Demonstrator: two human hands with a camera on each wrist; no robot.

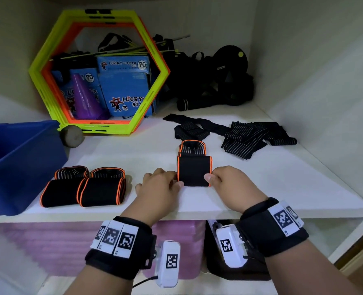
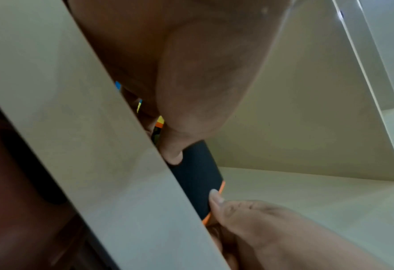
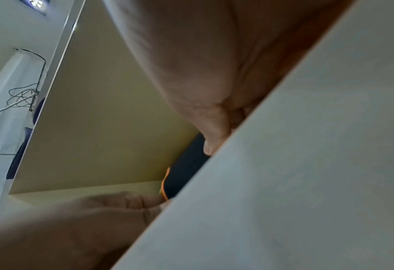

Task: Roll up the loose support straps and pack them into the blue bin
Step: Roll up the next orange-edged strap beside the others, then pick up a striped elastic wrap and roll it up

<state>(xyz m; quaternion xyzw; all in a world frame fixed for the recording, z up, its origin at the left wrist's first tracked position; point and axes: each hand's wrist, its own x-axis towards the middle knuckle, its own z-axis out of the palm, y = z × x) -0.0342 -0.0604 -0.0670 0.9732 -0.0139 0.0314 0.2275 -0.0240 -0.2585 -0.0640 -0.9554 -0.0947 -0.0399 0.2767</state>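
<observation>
You are at a white shelf (image 1: 261, 188). At its left edge sits the blue bin (image 1: 16, 162), with a grey ball (image 1: 71, 136) just beside it. Two rolled orange-edged straps (image 1: 82, 188) lie touching side by side near the front edge. A third orange-edged strap (image 1: 194, 167) lies mid-shelf. Loose striped black straps (image 1: 248, 137) lie toward the right. In the back left corner stand hexagonal frames (image 1: 99, 71); black gear (image 1: 214, 81) is piled at the back.
</observation>
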